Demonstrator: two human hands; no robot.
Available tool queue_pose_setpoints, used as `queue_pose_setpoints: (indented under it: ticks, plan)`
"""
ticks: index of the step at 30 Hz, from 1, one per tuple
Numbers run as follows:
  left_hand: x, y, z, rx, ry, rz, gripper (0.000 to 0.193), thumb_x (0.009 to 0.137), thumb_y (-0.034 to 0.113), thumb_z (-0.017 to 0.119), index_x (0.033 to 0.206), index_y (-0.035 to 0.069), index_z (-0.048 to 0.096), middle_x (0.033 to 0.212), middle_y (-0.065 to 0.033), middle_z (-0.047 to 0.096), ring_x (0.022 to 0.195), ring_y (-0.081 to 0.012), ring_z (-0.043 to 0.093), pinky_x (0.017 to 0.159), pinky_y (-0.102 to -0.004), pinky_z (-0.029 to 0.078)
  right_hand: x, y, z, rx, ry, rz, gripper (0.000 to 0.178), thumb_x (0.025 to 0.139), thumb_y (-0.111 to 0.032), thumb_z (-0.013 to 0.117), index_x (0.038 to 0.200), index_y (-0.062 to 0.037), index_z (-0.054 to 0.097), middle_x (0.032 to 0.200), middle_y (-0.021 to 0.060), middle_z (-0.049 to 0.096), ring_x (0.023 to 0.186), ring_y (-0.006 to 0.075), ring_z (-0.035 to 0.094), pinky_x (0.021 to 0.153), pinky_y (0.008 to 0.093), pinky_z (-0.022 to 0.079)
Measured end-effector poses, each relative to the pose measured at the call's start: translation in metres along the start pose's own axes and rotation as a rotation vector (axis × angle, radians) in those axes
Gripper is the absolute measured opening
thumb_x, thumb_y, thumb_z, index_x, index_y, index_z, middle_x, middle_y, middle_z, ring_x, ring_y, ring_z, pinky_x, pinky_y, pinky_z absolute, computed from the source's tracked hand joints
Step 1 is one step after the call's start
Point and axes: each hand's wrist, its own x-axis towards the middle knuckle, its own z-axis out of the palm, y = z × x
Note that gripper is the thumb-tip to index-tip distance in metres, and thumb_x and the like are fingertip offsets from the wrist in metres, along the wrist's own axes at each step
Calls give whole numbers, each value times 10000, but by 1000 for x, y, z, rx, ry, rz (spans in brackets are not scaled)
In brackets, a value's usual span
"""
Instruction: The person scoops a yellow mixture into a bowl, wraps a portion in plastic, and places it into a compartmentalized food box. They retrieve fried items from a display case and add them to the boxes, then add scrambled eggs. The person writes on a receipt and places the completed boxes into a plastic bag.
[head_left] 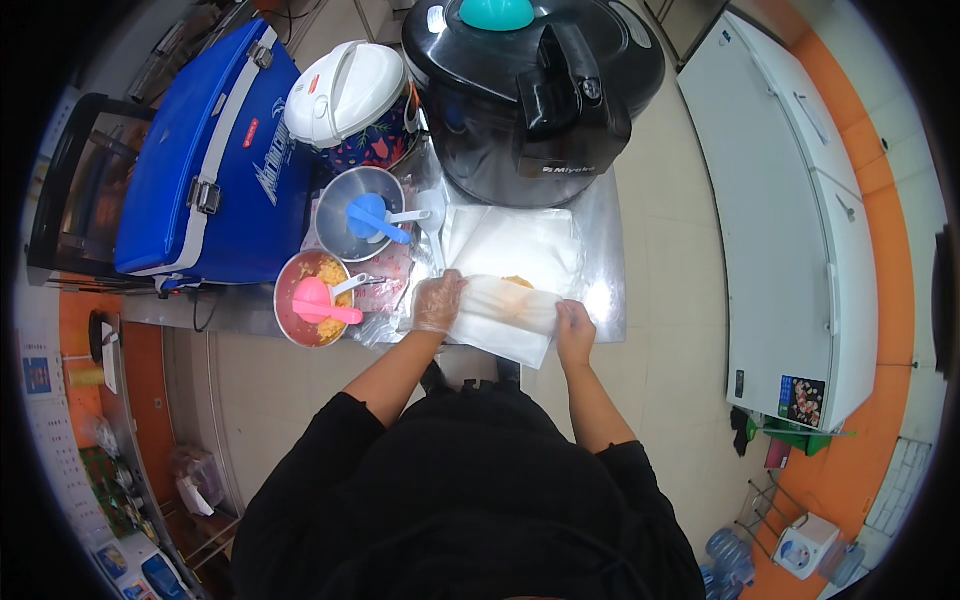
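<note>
Your left hand [437, 303] and right hand [575, 330] pinch the white paper [508, 318] at its two ends. Its folded edge runs left to right. Yellow food [518, 282] peeks past that edge, about midway between your hands.

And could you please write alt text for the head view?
A person's gloved left hand and bare right hand hold folded white paper at a metal table, yellow food showing at the fold's upper edge. Two bowls and a blue cooler sit to the left, a large black pot behind.
</note>
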Motion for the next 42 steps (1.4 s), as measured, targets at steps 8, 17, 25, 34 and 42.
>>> queue_pose_setpoints:
  ticks: [8, 17, 25, 34, 42]
  plan:
    - [-42, 62, -9, 34, -196, 709, 598, 941, 235, 609, 1477, 29, 442, 1576, -139, 412, 1459, -307, 385, 1188, -492, 293, 5, -16, -5, -100, 37, -245, 261, 919, -91, 695, 1150, -2, 612, 1074, 179, 680, 980, 278, 668, 875, 373, 518]
    - [-45, 65, 1, 104, -337, 574, 729, 970, 329, 539, 1583, 30, 283, 1657, -135, 273, 1541, -300, 235, 1251, -476, 179, 101, -65, 9, -677, -195, -762, 414, 856, -212, 762, 1194, -31, 606, 1119, 153, 669, 1073, 328, 629, 936, 428, 477]
    - [-47, 68, 5, 98, -362, 511, 732, 968, 342, 529, 1593, 56, 275, 1664, -124, 260, 1545, -299, 224, 1256, -479, 162, 152, -96, 23, -798, -822, -375, 318, 869, -328, 730, 1070, -82, 728, 1016, 158, 709, 967, 330, 675, 861, 405, 520]
    - [-48, 67, 6, 102, -314, 527, 750, 966, 361, 546, 1588, 39, 280, 1631, -158, 316, 1518, -329, 281, 1253, -488, 178, 103, -80, 1, -419, -847, -735, 320, 929, -134, 592, 1225, -108, 712, 1273, 156, 680, 1120, 335, 661, 982, 403, 519]
    - [-54, 61, 5, -205, -33, 447, 576, 816, 156, 685, 1355, 14, 543, 1300, -190, 563, 1331, -384, 477, 1137, -530, 354, 20, -50, 3, -635, -520, -1041, 512, 874, -40, 584, 1383, -5, 549, 1505, 141, 513, 1409, 317, 473, 1161, 501, 375]
